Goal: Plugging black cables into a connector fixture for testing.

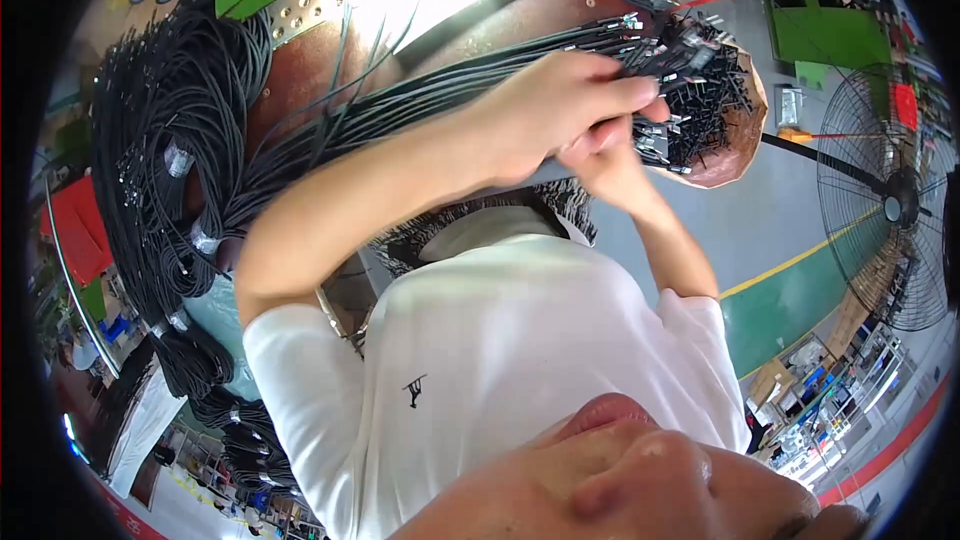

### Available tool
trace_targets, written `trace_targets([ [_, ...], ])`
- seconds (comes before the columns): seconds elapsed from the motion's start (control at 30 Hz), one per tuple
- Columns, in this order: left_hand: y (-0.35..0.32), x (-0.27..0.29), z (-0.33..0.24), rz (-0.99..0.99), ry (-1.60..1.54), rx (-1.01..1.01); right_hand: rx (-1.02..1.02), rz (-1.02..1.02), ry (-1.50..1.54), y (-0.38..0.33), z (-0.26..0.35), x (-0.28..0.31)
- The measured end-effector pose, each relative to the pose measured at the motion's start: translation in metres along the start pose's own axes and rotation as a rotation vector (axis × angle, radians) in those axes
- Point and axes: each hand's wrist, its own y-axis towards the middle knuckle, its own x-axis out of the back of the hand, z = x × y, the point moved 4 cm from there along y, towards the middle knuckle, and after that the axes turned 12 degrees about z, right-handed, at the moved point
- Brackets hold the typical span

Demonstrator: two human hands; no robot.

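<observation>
- Two hands meet at the far end of a long bundle of black cables that we stretch across the brown counter.
- Our left hand lies over the top of the bundle, its fingers curled down onto the cable ends, where small metal tips show.
- Our right hand comes up from beneath, fingers closed around the same cluster of ends, though we cannot tell exactly which strands each hand pinches.
- The cable ends hang over the rounded edge of the counter, near the upper right of the view, fanned out and uneven rather than lined up.
- We judge the sorting or evening-up of these ends to be under way, not finished: the tips spread in several directions.
- Many more black cables sit in a coiled heap on our left, tied in places with pale bands, and further bundles lie lower down.
- A large standing fan is well apart on the right, over the grey floor with its yellow line.
</observation>
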Motion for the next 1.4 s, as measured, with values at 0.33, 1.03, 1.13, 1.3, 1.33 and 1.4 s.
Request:
trace_targets([
  [0.33,-0.062,0.02,0.072,-0.577,0.127,-0.41,-0.039,0.009,0.631,0.056,0.029,-0.021],
  [1.03,-0.106,0.047,0.097,-0.554,-0.413,-0.555,0.301,0.245,-0.864,0.118,0.016,-0.01],
  [1.13,-0.101,0.049,0.098,-0.546,-0.378,-0.479,0.634,0.114,-1.092,0.113,0.044,-0.025],
  [1.3,-0.116,0.045,0.098,-0.451,-0.138,-0.289,0.696,0.143,-1.169,0.114,0.037,-0.029],
  [1.33,-0.129,0.051,0.089,-0.709,0.162,-0.428,0.694,0.145,-1.168,0.113,0.036,-0.031],
  [1.4,-0.155,0.053,0.073,-0.916,0.334,-0.6,0.521,0.059,-0.81,0.117,0.034,-0.03],
])
